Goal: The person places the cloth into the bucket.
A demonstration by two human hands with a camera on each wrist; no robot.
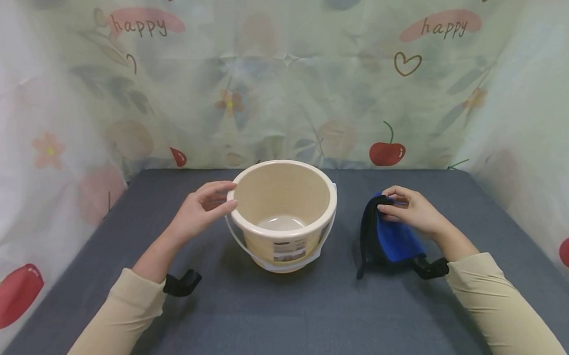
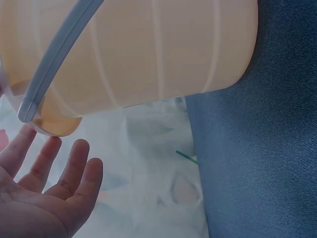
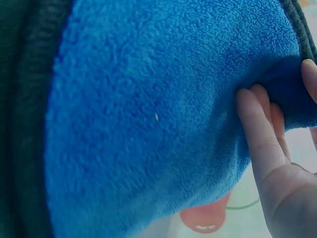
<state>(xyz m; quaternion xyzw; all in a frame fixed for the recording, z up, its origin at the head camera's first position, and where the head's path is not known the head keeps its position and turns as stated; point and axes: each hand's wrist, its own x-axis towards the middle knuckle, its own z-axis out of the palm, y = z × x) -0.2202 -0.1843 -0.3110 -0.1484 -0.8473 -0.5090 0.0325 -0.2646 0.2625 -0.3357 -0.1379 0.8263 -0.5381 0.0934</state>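
A cream plastic bucket (image 1: 284,198) stands upright on the dark table, its mouth facing up. My left hand (image 1: 198,211) is at the left side of its rim, fingertips and thumb right at the edge. In the left wrist view the fingers (image 2: 77,163) are spread and only slightly bent beside the bucket's rim. To the right, my right hand (image 1: 414,208) pinches a blue cloth (image 1: 398,239) with a black border by its upper part. The cloth hangs down from the fingers, and its fuzzy blue face (image 3: 143,114) fills much of the right wrist view.
The bucket's grey-white handle (image 2: 54,59) hangs down around its front, below a printed label (image 1: 289,249). Dark grey fabric covers the table (image 1: 278,325). A patterned curtain (image 1: 288,93) with cherries and hearts encloses the back and both sides.
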